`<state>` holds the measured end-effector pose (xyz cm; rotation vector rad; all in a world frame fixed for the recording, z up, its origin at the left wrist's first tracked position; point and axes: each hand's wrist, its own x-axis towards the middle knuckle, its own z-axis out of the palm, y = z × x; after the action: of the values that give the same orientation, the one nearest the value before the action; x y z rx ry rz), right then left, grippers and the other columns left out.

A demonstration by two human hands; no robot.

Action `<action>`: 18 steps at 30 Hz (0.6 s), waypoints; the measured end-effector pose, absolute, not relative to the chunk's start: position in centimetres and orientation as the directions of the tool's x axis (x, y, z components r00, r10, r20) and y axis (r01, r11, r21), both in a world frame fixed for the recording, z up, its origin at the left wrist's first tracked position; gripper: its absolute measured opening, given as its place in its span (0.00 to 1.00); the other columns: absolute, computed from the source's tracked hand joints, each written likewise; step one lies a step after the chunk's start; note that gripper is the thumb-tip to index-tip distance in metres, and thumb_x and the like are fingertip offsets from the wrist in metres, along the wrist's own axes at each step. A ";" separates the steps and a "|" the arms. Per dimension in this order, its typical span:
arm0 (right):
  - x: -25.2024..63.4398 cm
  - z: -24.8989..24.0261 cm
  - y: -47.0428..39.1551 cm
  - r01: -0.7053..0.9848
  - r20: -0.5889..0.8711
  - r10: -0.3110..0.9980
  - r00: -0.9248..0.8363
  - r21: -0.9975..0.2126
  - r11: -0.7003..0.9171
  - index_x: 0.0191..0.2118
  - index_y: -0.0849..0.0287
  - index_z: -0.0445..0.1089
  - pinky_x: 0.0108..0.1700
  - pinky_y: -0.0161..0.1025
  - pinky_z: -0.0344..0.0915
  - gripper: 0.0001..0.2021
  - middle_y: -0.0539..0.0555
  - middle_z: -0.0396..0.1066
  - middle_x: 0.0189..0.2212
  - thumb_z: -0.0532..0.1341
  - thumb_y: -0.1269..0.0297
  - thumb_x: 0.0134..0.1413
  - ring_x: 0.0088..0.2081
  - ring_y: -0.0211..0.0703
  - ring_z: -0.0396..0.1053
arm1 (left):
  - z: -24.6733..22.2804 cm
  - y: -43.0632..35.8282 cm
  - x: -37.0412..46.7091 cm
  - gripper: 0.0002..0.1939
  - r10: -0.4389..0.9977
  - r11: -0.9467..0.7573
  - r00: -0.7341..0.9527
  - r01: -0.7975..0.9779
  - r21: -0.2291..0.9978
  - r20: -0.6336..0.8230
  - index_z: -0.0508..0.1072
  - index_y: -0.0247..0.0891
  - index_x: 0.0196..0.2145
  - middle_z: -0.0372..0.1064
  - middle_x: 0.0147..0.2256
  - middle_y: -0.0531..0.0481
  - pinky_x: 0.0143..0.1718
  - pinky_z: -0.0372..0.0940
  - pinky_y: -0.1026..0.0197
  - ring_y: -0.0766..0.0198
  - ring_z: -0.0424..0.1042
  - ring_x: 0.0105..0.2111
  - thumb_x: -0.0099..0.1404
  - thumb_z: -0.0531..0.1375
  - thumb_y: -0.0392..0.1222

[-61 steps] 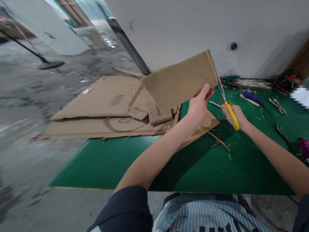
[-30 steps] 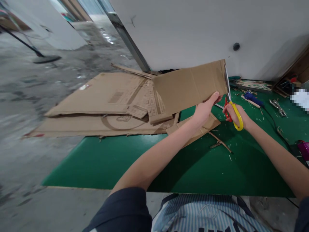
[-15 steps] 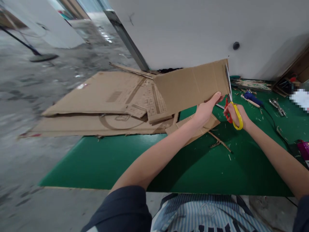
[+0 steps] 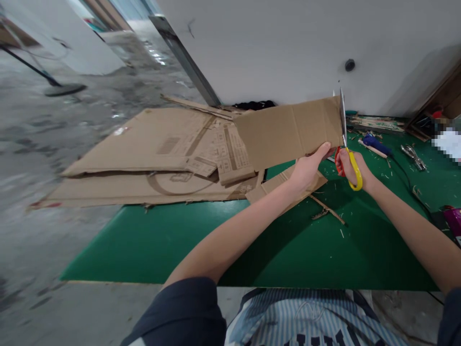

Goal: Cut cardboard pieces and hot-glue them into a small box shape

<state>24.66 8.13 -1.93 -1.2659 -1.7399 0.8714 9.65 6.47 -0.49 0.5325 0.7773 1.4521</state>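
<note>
My left hand (image 4: 309, 167) grips the lower edge of a brown cardboard piece (image 4: 291, 129) near its right end, thumb on its face. The piece is raised above the green table (image 4: 173, 240). My right hand (image 4: 355, 168) is closed round the scissors (image 4: 356, 175), which have one yellow and one red handle. Their blades point upward along the right edge of the piece, one blade tip showing above it. Under my left wrist a smaller cardboard piece (image 4: 264, 190) lies on the table, with a thin torn strip (image 4: 333, 215) beside it.
Large flattened cardboard sheets (image 4: 137, 139) and small box pieces (image 4: 232, 156) lie at the left. A blue-handled tool (image 4: 376, 143) with a cable, a clear-looking object (image 4: 413, 157) and a purple packet (image 4: 453, 221) are at the right. A white wall (image 4: 288, 43) stands behind.
The scissor blades have shifted against the cardboard's right edge, and their handles have moved slightly upward. The cardboard has tilted a little, its right end lower. Both hands keep their hold.
</note>
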 end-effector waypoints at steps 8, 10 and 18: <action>24.1 -2.2 7.2 0.421 0.255 0.947 -0.197 -0.850 0.317 0.20 0.55 0.60 0.20 0.36 0.61 0.32 0.49 0.62 0.14 0.43 0.33 0.62 0.16 0.36 0.62 | 0.4 5.9 10.2 0.03 0.996 0.072 0.013 -0.688 0.722 -0.087 0.79 0.34 0.29 0.79 0.33 0.48 0.58 0.67 0.55 0.62 0.79 0.42 0.61 0.65 0.35; 23.8 -2.3 6.9 0.442 0.263 0.943 -0.202 -0.835 0.328 0.18 0.54 0.58 0.21 0.36 0.61 0.34 0.49 0.60 0.12 0.41 0.33 0.62 0.16 0.37 0.61 | 0.5 5.8 10.1 0.05 0.995 0.082 0.016 -0.688 0.721 -0.097 0.78 0.35 0.27 0.78 0.30 0.48 0.58 0.67 0.55 0.61 0.79 0.42 0.62 0.65 0.35; 23.2 -2.8 6.3 0.498 0.290 0.948 -0.135 -0.807 0.318 0.18 0.54 0.58 0.23 0.36 0.60 0.34 0.51 0.60 0.13 0.40 0.32 0.62 0.20 0.39 0.63 | 0.4 6.0 9.5 0.05 0.994 0.099 0.031 -0.685 0.721 -0.107 0.78 0.35 0.26 0.78 0.29 0.48 0.58 0.67 0.53 0.59 0.79 0.43 0.60 0.67 0.36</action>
<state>23.23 6.34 -2.83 -1.2986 -1.7672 0.6928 9.45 6.02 0.44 0.5604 0.6970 1.4030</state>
